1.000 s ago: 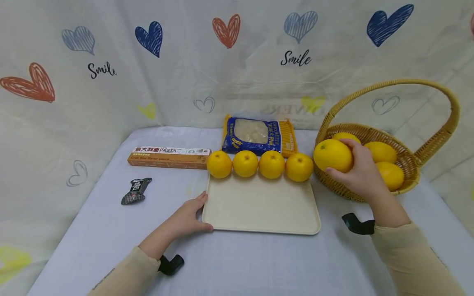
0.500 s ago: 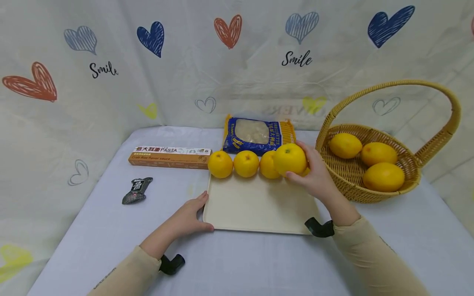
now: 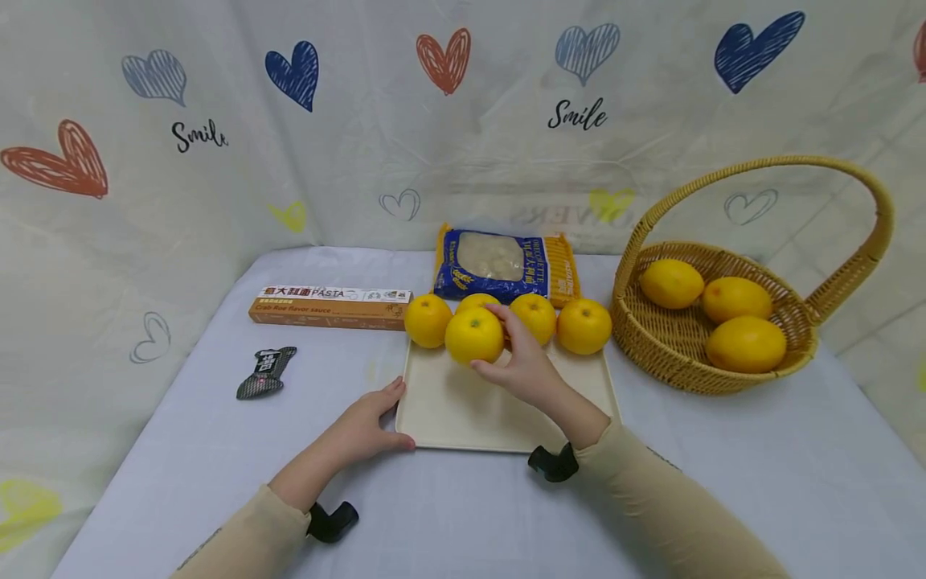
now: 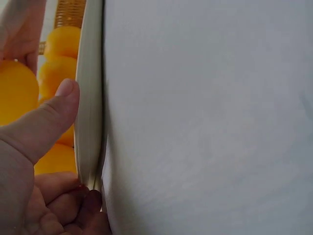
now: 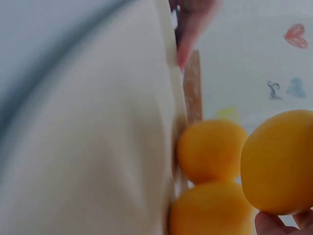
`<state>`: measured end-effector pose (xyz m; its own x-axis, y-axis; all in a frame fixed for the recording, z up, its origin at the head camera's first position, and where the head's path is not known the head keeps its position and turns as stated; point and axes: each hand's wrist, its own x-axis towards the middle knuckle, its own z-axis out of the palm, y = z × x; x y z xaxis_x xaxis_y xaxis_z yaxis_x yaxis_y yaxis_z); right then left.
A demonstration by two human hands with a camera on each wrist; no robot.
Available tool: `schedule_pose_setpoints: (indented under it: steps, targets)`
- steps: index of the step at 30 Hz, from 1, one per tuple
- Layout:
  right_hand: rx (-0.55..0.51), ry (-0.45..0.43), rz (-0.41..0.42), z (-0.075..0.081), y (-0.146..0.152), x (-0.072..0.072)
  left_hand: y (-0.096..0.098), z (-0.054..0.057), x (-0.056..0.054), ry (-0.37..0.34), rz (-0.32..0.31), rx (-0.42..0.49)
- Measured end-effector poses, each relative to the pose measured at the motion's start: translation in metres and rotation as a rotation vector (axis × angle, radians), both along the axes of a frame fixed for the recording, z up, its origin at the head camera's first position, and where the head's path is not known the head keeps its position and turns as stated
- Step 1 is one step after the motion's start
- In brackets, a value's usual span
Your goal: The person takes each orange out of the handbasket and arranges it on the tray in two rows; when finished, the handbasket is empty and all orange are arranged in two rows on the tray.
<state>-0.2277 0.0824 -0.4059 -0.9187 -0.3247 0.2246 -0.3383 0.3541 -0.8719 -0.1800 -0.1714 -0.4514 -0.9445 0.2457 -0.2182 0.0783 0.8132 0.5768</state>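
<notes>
My right hand (image 3: 531,370) holds a yellow-orange orange (image 3: 473,336) between thumb and fingers, above the back of the cream tray (image 3: 448,422). Behind it, several oranges (image 3: 584,326) stand in a row along the tray's far edge; the held one partly covers one of them. At the tray's near left corner, my left hand (image 3: 365,426) grips the rim, its thumb on the front side and its fingers at the left side. In the left wrist view those fingers curl by the tray's corner. The right wrist view shows the held orange (image 5: 279,161) close up.
To the right stands a wicker basket (image 3: 658,358) with a tall handle, holding 3 oval yellow lemons (image 3: 745,344). A pasta bag (image 3: 499,265) lies behind the tray. Left of it are a pasta box (image 3: 329,308) and a small black wrapped packet (image 3: 266,373).
My right hand has carried the orange leftward, out of the basket and across the row to the tray's left part. My left hand has stayed at the tray's corner.
</notes>
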Motion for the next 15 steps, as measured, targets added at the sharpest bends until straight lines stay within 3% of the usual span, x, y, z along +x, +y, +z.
schedule_pose_setpoints:
  steps: [5,9,12,15]
  targets:
    - [-0.009,-0.045,-0.003,-0.011,-0.023,-0.001,-0.001,0.001,0.003,-0.035,0.053,0.021]
    - [-0.052,-0.155,-0.031,-0.018,-0.037,-0.004,-0.001,0.002,0.005,-0.062,0.081,0.032]
    - [-0.073,-0.229,-0.037,-0.022,-0.046,-0.005,-0.002,0.002,0.006,-0.066,0.080,0.031]
    - [-0.055,-0.235,-0.031,-0.025,-0.052,-0.004,-0.003,0.002,0.006,-0.074,0.083,0.031]
